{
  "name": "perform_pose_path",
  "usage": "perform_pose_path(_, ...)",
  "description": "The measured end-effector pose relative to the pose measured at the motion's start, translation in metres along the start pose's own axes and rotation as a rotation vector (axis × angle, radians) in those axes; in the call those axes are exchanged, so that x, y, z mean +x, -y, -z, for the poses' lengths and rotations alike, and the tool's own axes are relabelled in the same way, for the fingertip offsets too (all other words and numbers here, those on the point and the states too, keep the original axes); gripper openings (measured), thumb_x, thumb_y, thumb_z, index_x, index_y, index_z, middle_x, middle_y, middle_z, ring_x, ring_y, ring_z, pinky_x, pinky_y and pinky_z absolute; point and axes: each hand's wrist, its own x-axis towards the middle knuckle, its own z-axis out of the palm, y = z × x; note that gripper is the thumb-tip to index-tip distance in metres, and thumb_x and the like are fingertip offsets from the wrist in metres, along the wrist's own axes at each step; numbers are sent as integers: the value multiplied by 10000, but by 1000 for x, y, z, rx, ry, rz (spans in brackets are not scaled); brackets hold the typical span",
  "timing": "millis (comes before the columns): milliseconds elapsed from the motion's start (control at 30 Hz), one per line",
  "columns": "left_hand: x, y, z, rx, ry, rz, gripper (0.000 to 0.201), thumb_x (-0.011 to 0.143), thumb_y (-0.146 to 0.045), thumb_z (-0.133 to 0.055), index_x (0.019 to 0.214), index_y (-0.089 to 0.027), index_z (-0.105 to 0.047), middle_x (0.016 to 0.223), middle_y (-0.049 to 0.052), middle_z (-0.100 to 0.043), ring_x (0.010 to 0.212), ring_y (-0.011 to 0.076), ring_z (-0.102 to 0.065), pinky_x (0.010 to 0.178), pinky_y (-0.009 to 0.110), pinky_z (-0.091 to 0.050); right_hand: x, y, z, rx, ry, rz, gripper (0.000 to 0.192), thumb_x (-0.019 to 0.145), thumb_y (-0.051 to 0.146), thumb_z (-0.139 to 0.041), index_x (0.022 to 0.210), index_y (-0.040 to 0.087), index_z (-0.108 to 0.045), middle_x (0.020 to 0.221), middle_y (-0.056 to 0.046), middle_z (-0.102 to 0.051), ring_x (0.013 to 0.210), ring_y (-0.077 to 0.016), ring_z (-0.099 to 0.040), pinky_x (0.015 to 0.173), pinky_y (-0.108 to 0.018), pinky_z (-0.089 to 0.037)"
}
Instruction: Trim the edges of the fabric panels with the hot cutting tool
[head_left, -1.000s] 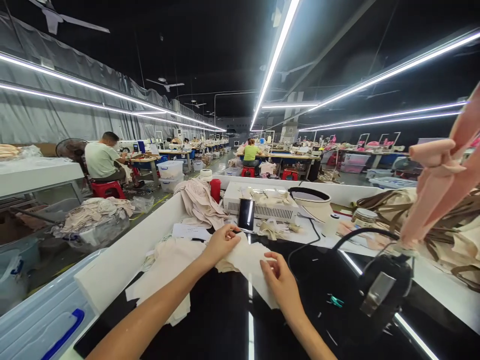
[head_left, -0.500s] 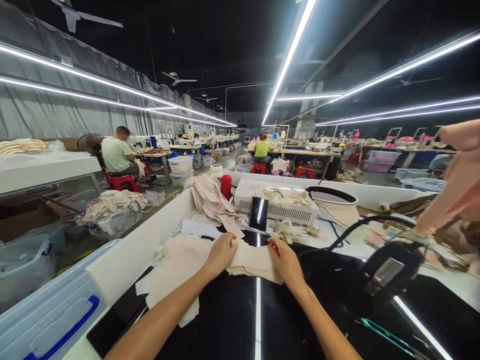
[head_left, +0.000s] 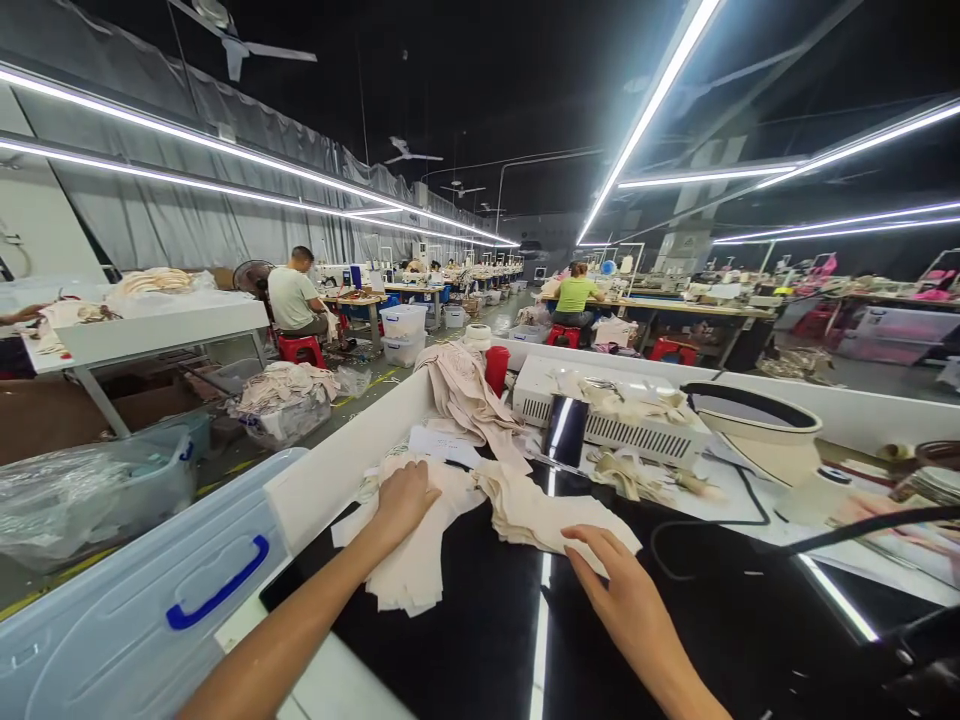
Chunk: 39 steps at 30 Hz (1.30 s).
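My left hand (head_left: 401, 500) rests flat on a stack of cream fabric pieces (head_left: 409, 565) at the left of the glossy black worktop (head_left: 480, 650). My right hand (head_left: 626, 590) lies with fingers spread at the near edge of a separate crumpled cream fabric piece (head_left: 540, 512) in the middle. Neither hand visibly grips anything.
A white vented box (head_left: 600, 405), a phone (head_left: 564, 432), a red bottle (head_left: 496, 368), a draped beige garment (head_left: 465, 392), a cream bowl (head_left: 757, 425) and a black cable (head_left: 750, 520) crowd the back. A clear bin with blue handle (head_left: 150, 620) sits left. Seated workers (head_left: 294, 298) are far off.
The view swung left. My left hand moved left onto the stack, my right hand drew back toward me, and the fabric piece both hands held now lies crumpled between them.
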Motion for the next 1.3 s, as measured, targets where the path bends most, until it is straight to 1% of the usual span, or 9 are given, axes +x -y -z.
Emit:
perform_pose_path(300,-10,8,-2,-145,-51,-12,351,1126,-427,-766,1359,-168,-727,1349,108,-745,1174,270,-756,1030,493,-667,-30,37,-1,157,80,22,301,1067,533,-632,1061,300,-822,1151,-96,-846,1069,-290,-833,948,-391,-681)
perform_pose_path(467,-23,2,21,-382,-105,-158,314,1101,-439,-677,911,-190,-694,1064,49,-745,1050,252,-710,998,401,-595,-42,59,3,272,140,-30,290,1020,558,-727,1031,299,-858,1075,-90,-846,969,-271,-810,903,-378,-678)
perform_pose_path(533,-32,-6,30,-490,-68,-212,411,1032,-530,-650,771,-217,-596,843,16,-667,864,225,-654,866,346,-568,-46,69,3,325,132,-89,308,1017,564,-730,1067,291,-862,1073,-91,-840,998,-271,-791,945,-393,-662)
perform_pose_path(633,-51,-19,37,-625,36,-302,522,962,-716,-596,771,-231,-564,754,-4,-584,765,205,-573,721,296,-505,-47,86,2,434,119,-197,488,949,638,-808,1274,275,-824,1222,-116,-838,1175,-306,-771,1046,-438,-630)
perform_pose_path(733,-75,-33,35,-817,298,-331,589,896,-803,-623,787,-227,-564,731,-14,-545,711,179,-497,645,256,-421,-49,103,0,596,164,-273,939,753,831,-904,1481,268,-719,1365,-132,-795,1331,-337,-715,1193,-482,-542)
perform_pose_path(800,-89,-43,32,-871,455,-312,607,871,-826,-662,815,-229,-567,730,-20,-536,702,171,-465,624,243,-384,-53,114,-2,727,262,-322,1039,677,940,-879,1447,257,-741,1291,-114,-801,1275,-323,-729,1155,-464,-549)
perform_pose_path(933,-103,-63,25,-849,574,-299,633,822,-852,-693,811,-235,-551,728,-28,-520,698,169,-436,608,239,-363,-68,130,-5,926,478,-443,864,588,933,-932,1013,188,-831,889,-44,-727,845,-212,-700,861,-376,-584)
perform_pose_path(1033,-101,-71,17,-804,610,-306,674,783,-897,-673,770,-241,-520,703,-32,-496,685,172,-432,595,245,-371,-77,132,-5,974,517,-506,785,554,874,-986,872,185,-785,782,-5,-644,679,-140,-574,716,-320,-523)
perform_pose_path(1300,-100,-80,7,-740,619,-353,702,729,-917,-730,721,-223,-622,693,-7,-539,698,181,-460,597,243,-399,-86,130,2,972,491,-579,701,498,704,-1090,856,174,-802,803,24,-634,778,-116,-519,739,-266,-381)
